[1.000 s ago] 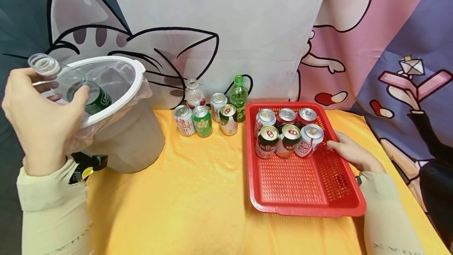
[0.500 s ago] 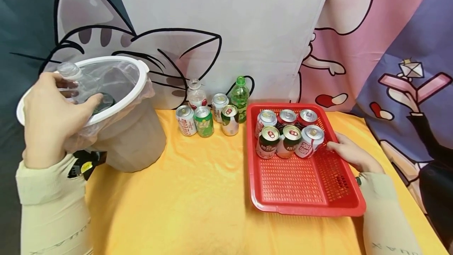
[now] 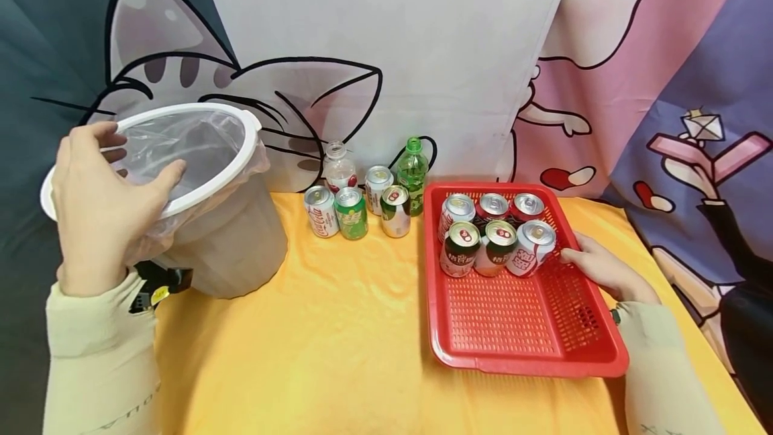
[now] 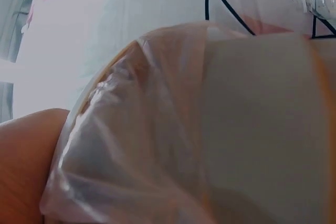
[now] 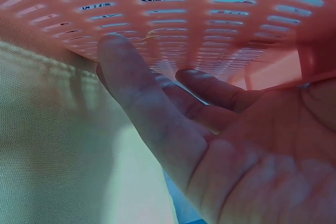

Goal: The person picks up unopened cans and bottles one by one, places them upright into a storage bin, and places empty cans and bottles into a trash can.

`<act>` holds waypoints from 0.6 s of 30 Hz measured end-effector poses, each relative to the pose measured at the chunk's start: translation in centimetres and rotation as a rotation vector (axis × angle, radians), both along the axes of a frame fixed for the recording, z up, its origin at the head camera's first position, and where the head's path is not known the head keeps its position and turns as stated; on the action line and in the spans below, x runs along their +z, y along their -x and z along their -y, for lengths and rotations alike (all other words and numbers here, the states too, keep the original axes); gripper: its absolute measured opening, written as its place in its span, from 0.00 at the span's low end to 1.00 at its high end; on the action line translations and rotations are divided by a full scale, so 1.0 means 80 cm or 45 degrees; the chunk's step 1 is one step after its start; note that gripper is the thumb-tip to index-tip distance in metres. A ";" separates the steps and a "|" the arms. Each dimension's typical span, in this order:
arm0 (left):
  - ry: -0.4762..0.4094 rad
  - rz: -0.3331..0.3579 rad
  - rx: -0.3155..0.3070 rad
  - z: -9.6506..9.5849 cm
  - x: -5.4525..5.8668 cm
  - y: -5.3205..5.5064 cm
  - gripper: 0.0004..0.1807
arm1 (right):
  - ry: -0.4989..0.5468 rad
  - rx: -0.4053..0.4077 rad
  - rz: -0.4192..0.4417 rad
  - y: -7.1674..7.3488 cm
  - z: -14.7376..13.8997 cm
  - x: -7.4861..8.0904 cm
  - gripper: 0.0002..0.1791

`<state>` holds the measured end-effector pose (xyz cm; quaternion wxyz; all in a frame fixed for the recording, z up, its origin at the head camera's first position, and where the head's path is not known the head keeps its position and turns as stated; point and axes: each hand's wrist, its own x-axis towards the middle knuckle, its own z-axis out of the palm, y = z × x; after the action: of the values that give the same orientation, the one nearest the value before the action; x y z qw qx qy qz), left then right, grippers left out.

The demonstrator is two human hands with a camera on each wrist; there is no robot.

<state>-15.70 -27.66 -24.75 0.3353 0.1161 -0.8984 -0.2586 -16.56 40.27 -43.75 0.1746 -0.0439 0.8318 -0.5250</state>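
Observation:
My left hand (image 3: pixel 111 193) is over the near-left rim of a grey bin (image 3: pixel 238 240) with a clear plastic liner (image 3: pixel 199 143). Its thumb and fingers are spread apart, and nothing is between them. In the left wrist view, part of that hand (image 4: pixel 26 169) shows beside the liner (image 4: pixel 121 145). On the right side of a red plastic basket (image 3: pixel 498 327), my right hand (image 3: pixel 606 267) holds the rim, thumb on top. The right wrist view has its fingers (image 5: pixel 142 93) beneath the slotted plastic. Several drink cans (image 3: pixel 461 250) stand in two rows at the basket's back.
Between bin and basket, several cans (image 3: pixel 352 217) stand on the yellow cloth (image 3: pixel 326 327), with a clear bottle (image 3: pixel 339 166) and a green bottle (image 3: pixel 413 170) behind them. A printed curtain (image 3: pixel 386 39) hangs close behind everything.
A clear bottle with a green label, held by my left hand over the bin, went down inside and is out of sight; the fingers let go. My right hand stayed on the basket.

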 end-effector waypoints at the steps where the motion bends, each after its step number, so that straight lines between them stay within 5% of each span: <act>1: -0.013 -0.080 0.003 -0.003 -0.002 0.000 0.43 | 0.004 0.001 0.004 0.000 0.000 -0.001 0.31; 6: -0.047 -0.619 -0.098 -0.025 -0.012 -0.005 0.28 | 0.019 -0.001 -0.003 -0.001 0.001 -0.002 0.29; 11: -0.206 -1.008 -0.242 -0.073 -0.028 -0.016 0.29 | 0.018 0.001 -0.001 -0.001 0.000 -0.002 0.30; 15: -0.294 -1.199 -0.366 -0.109 -0.052 -0.020 0.26 | 0.020 0.001 0.005 -0.002 0.000 -0.002 0.31; 18: -0.305 -1.174 -0.518 -0.129 -0.075 -0.021 0.24 | 0.017 0.002 0.006 -0.001 0.000 -0.002 0.31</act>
<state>-14.05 -17.34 -30.74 0.6236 -0.1496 -0.6259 -0.4439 -16.47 40.24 -43.92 0.1766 -0.0446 0.8278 -0.5306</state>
